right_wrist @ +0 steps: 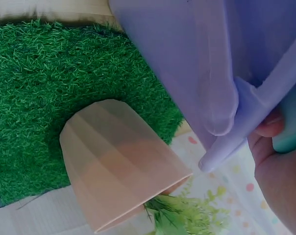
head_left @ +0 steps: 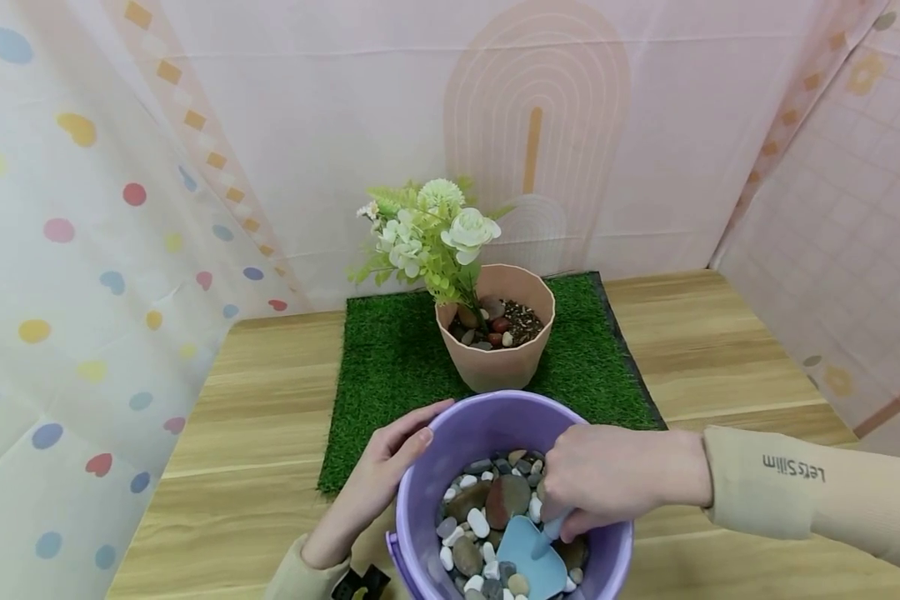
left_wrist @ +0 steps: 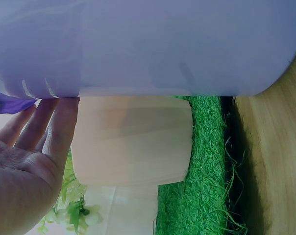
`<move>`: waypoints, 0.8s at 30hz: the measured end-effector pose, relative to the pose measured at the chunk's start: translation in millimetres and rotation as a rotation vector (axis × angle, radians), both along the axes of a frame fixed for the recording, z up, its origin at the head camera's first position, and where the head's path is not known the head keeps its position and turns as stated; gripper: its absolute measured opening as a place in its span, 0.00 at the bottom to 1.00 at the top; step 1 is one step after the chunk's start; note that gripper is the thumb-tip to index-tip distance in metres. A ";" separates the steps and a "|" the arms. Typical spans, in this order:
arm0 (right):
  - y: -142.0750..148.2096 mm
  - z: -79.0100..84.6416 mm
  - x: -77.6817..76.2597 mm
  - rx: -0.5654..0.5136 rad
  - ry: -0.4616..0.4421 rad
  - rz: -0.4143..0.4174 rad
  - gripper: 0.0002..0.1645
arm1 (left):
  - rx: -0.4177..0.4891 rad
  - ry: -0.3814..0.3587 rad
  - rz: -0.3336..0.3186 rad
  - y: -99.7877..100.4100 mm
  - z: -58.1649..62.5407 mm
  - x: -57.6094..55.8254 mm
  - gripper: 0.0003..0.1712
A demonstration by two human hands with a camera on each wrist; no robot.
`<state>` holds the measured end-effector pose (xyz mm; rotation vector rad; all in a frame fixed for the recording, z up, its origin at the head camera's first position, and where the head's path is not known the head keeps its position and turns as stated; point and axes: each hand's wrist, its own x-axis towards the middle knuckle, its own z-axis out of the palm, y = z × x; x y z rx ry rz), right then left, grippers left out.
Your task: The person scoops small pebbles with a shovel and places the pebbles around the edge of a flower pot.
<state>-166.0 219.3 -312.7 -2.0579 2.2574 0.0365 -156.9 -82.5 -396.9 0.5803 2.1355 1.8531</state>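
Note:
A purple bucket (head_left: 487,429) stands at the front of the table with grey, white and brown stones (head_left: 477,522) inside. My right hand (head_left: 617,468) reaches over its right side and grips the handle of a light blue toy shovel (head_left: 528,552). The shovel's blade lies low in the bucket, over the stones. In the right wrist view, the thumb wraps the blue-green handle (right_wrist: 291,117) beside the bucket's rim. My left hand (head_left: 381,471) rests on the left outside of the bucket near its rim. Its fingers are extended against the wall in the left wrist view.
Behind the bucket, a pinkish flowerpot (head_left: 492,367) with dark soil, stones and artificial white flowers (head_left: 468,233) stands on a green grass mat (head_left: 386,375). A small black object (head_left: 360,583) lies by my left wrist. Patterned cloth (head_left: 330,125) hangs around the wooden table (head_left: 255,400).

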 end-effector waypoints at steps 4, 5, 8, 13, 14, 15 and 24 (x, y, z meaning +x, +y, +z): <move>0.6 -1.3 0.5 -0.009 0.005 0.008 0.12 | 0.009 -0.008 -0.001 -0.4 0.7 0.3 0.26; 0.8 -0.8 0.2 -0.009 0.005 0.013 0.12 | 0.011 -0.009 -0.001 -0.3 0.7 0.4 0.26; 1.8 1.2 -1.4 -0.005 -0.016 0.018 0.12 | 0.016 -0.010 -0.005 0.1 0.7 0.7 0.26; 3.3 0.3 -0.2 -0.012 -0.050 -0.004 0.12 | -0.007 0.017 0.001 0.8 0.0 0.1 0.25; 3.0 -0.9 0.9 -0.019 -0.048 -0.011 0.11 | -0.012 0.022 0.004 0.7 -0.1 0.1 0.25; 2.7 -2.1 2.1 -0.028 -0.039 -0.015 0.11 | -0.016 0.026 0.007 0.5 -0.1 0.0 0.25; 3.6 0.0 -2.0 -0.060 -0.117 -0.013 0.10 | -0.019 0.011 0.006 -0.4 -0.1 0.4 0.26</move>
